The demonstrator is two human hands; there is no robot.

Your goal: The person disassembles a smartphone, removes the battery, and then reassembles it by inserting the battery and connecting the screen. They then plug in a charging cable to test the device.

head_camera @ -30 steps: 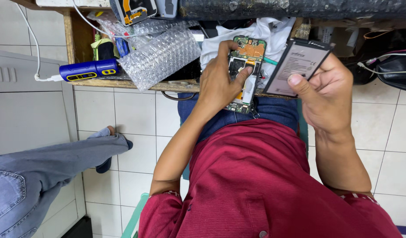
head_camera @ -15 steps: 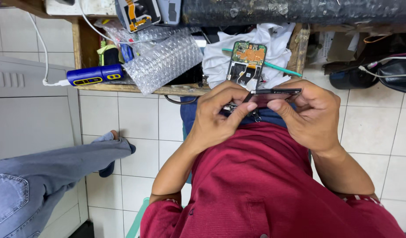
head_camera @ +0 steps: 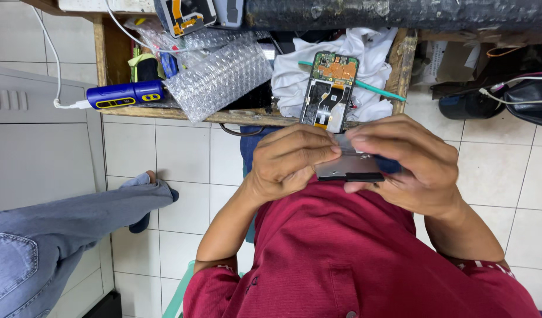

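Both my hands are up in front of my red shirt, holding a flat grey phone battery (head_camera: 348, 168) between them. My left hand (head_camera: 288, 162) pinches its left end and top edge. Gripping it from the right and below is my right hand (head_camera: 412, 168), whose fingertips meet the left hand's at a thin tab on top of the battery. Just beyond the hands, an opened phone (head_camera: 330, 91) with its orange and green board exposed lies on a white cloth (head_camera: 365, 56) at the edge of the wooden bench (head_camera: 403, 59).
Bubble wrap (head_camera: 221, 76) and a blue and yellow tool (head_camera: 124, 94) with a white cable lie on the bench to the left. A thin green tool (head_camera: 380, 89) rests by the phone. Another person's jeans-clad leg (head_camera: 59, 229) stretches across the tiled floor at left. A black bag (head_camera: 518, 97) sits at right.
My left hand left the opened phone and joined my right hand on the battery. The battery came down from beside the phone to my chest and turned flat.
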